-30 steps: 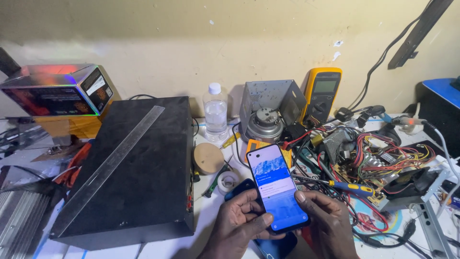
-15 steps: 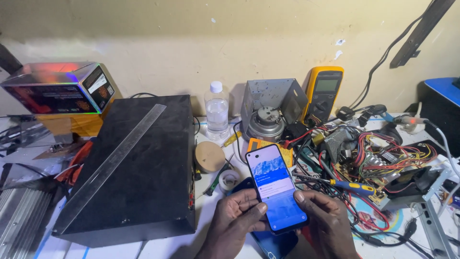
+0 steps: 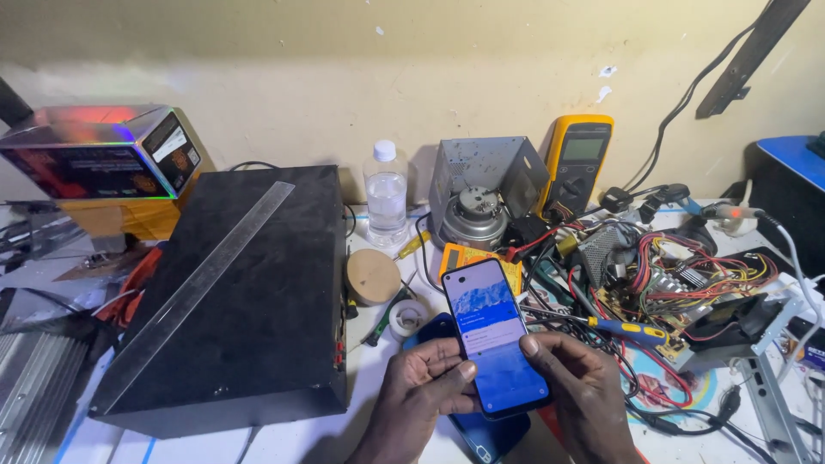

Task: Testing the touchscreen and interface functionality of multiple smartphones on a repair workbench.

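I have the smartphone (image 3: 494, 339) up off the bench, low in the middle of my view, screen lit and tilted toward me. My left hand (image 3: 421, 391) curls around its left edge with the thumb lying on the glass, and my right hand (image 3: 584, 391) cups the right edge, thumb tip touching the screen near its middle; both are closed loosely on the phone, not clamped. Under it lies a blue case (image 3: 481, 430), and just left a small roll of tape (image 3: 406, 316) and a round wooden disc (image 3: 372, 276). Just to the right a screwdriver (image 3: 623, 327) lies across a tangle of wires (image 3: 679, 275) and circuit boards. I judge the loose thumb grip the risk: a slip would drop the phone onto those metal parts, or a thumb could press the wrong spot.
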